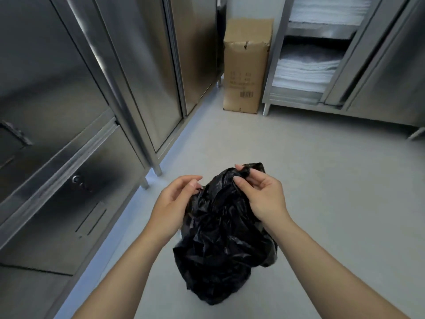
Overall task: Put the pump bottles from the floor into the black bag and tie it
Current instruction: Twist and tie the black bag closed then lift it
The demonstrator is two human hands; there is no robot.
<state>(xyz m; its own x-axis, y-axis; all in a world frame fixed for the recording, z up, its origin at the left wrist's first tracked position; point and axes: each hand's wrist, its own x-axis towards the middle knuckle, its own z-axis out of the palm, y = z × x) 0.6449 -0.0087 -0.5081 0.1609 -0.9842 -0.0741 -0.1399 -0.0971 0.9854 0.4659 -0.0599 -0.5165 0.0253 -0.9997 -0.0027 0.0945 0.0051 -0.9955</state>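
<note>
A crumpled black plastic bag (223, 240) bulges above the grey floor in front of me, held up between both hands. My left hand (174, 201) pinches the bag's upper left edge with its fingertips. My right hand (259, 194) grips the gathered top of the bag, with a flap sticking up past the fingers. No pump bottles show on the floor; what the bag holds is hidden by the plastic.
Stainless steel cabinets (69, 134) line the left side. A tall cardboard box (246, 65) stands at the back against the wall. An open steel shelf unit (308, 72) with stacked white towels is at the back right. Bare grey floor (333, 180) spreads to the right.
</note>
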